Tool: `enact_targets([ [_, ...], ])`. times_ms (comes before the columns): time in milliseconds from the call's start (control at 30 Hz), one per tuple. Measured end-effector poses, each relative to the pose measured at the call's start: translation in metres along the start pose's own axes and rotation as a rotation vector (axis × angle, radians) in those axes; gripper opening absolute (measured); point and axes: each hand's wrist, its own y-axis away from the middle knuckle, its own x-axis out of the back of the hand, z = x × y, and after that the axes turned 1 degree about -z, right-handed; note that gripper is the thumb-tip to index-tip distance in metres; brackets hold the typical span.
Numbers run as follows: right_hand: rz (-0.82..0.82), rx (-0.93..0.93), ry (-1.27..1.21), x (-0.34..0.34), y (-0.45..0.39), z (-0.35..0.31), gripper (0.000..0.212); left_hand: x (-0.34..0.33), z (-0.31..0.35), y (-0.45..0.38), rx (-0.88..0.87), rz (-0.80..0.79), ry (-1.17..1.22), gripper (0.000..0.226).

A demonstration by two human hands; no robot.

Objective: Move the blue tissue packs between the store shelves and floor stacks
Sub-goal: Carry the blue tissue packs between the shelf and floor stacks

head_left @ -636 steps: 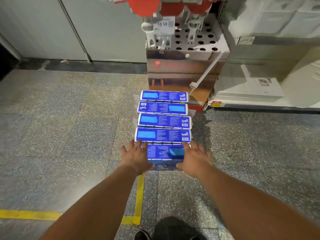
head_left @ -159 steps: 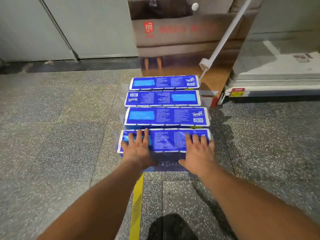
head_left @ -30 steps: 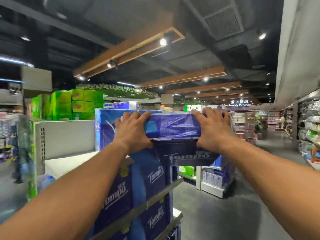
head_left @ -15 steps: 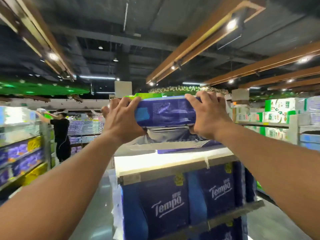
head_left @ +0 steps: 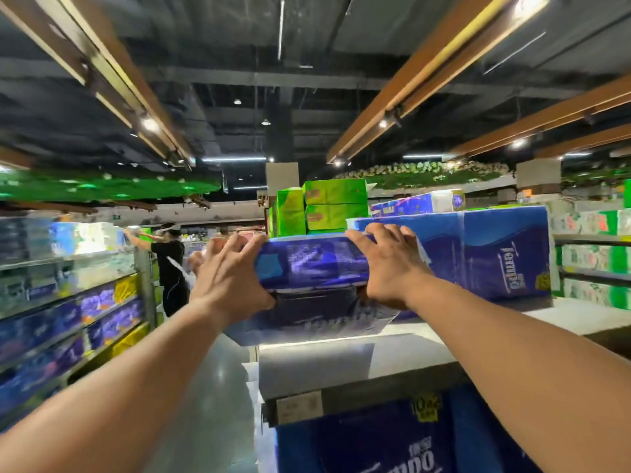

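Observation:
A blue tissue pack [head_left: 307, 268] is held at head height over the left end of the white top shelf [head_left: 358, 363]. My left hand [head_left: 228, 278] grips its left end, fingers curled over the top. My right hand [head_left: 386, 264] grips its right end the same way. The pack's underside hangs just above the shelf board, partly past the shelf's left edge. To the right of it another blue tissue pack [head_left: 505, 257] stands on the same shelf, touching my right hand. More blue packs [head_left: 375, 445] fill the shelf below.
Green packs [head_left: 324, 209] are stacked behind the held pack. A shelving unit with blue packs [head_left: 68, 322] lines the left side of the aisle. A person in black [head_left: 170, 264] stands at it further down. The grey floor [head_left: 211, 404] runs between the two units.
The pack has come lower and closer to the top shelf board, and my view has turned right so that the standing blue pack on the shelf shows.

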Motion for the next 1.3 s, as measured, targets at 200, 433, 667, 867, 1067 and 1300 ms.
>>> enact_targets([
  [200, -0.057, 0.039, -0.054, -0.063, -0.051, 0.01, 0.098, -0.057, -0.01, -0.026, 0.09, -0.099, -0.104, 0.1],
  [433, -0.12, 0.077, -0.112, -0.102, -0.12, 0.033, 0.109, -0.095, -0.024, -0.088, 0.107, -0.226, -0.124, 0.111],
  [667, -0.278, 0.076, -0.203, -0.11, -0.197, 0.039, 0.102, -0.12, -0.041, -0.147, -0.001, -0.265, -0.241, 0.109],
  [867, -0.223, 0.071, -0.065, -0.157, -0.223, 0.02, 0.083, -0.17, -0.029, -0.171, 0.099, -0.36, -0.293, 0.118],
  [1067, -0.221, 0.075, -0.072, -0.186, -0.255, 0.021, 0.123, -0.196, -0.042, -0.2, 0.119, -0.419, -0.314, 0.125],
  [1300, -0.285, 0.084, -0.125, -0.201, -0.284, 0.025, 0.127, -0.211, -0.064, -0.226, 0.126, -0.509, -0.295, 0.137],
])
